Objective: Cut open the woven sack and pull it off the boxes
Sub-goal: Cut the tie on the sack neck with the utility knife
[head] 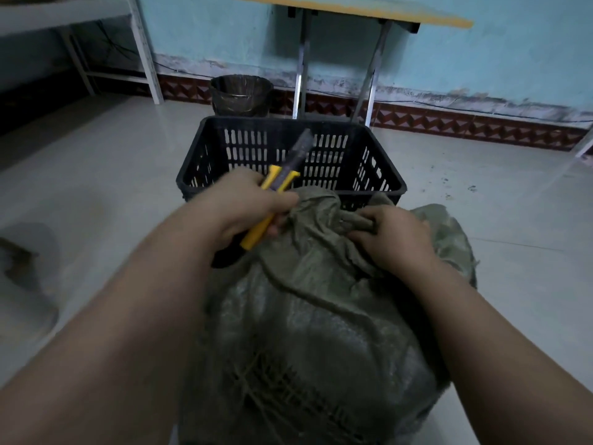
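Note:
A grey-green woven sack (308, 332) stands full on the floor in front of me, its top bunched and creased. Dark printing shows on its near side. My left hand (247, 203) grips a yellow-handled cutter (276, 194) whose dark blade points up and away, above the sack's top left edge. My right hand (391, 236) presses down on the gathered fabric at the top right and clutches a fold of it. The boxes are hidden inside the sack.
A black slotted plastic crate (353, 139) sits right behind the sack. Beyond it a dark waste bin (240, 94) stands by the blue wall, under a folding table (353, 11) with metal legs. A white rack (141, 49) is at far left. Tiled floor surrounds everything.

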